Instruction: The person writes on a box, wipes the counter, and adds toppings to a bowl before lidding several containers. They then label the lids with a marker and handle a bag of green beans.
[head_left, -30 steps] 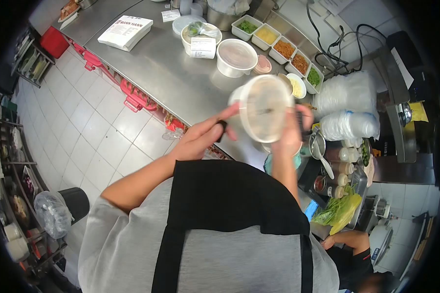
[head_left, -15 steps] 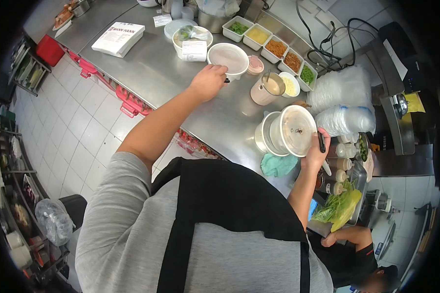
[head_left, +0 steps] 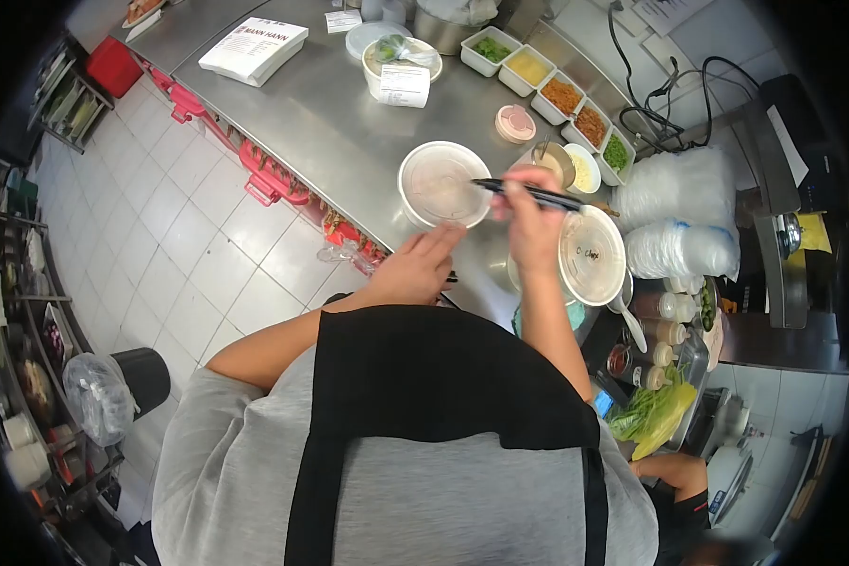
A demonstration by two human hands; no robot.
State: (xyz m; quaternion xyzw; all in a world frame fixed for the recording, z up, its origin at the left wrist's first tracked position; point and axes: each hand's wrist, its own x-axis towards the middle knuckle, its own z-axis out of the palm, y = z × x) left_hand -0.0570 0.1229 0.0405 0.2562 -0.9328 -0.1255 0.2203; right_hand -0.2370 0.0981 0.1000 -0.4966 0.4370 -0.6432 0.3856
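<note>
The right hand (head_left: 530,219) is closed around a black marker (head_left: 528,194), which lies level with its tip over the lidded white tub (head_left: 443,184) on the steel counter (head_left: 321,123). The left hand (head_left: 415,269) rests near the counter's front edge just below that tub, fingers loosely curled; something small and dark shows at its fingertips, but whether it is gripped cannot be told. Just right of the marker hand sits a second lidded tub (head_left: 590,255), its lid already bearing writing, with the hand's wrist crossing its left rim. Behind the hand stands a metal cup (head_left: 555,162) of pale liquid and a small pink lid (head_left: 516,123) lies further back on the bare steel. Along the back runs a row of white condiment trays (head_left: 552,90) holding green, yellow and orange fillings. A bowl with a bagged garnish and a paper slip (head_left: 401,66) stands far left of them, and a white box of printed sheets (head_left: 255,45) lies beyond it. Stacks of clear bagged lids (head_left: 679,212) crowd the right end, beside sauce bottles (head_left: 665,316) and leafy greens (head_left: 656,406). Another person's hand (head_left: 674,467) shows low on the right.
</note>
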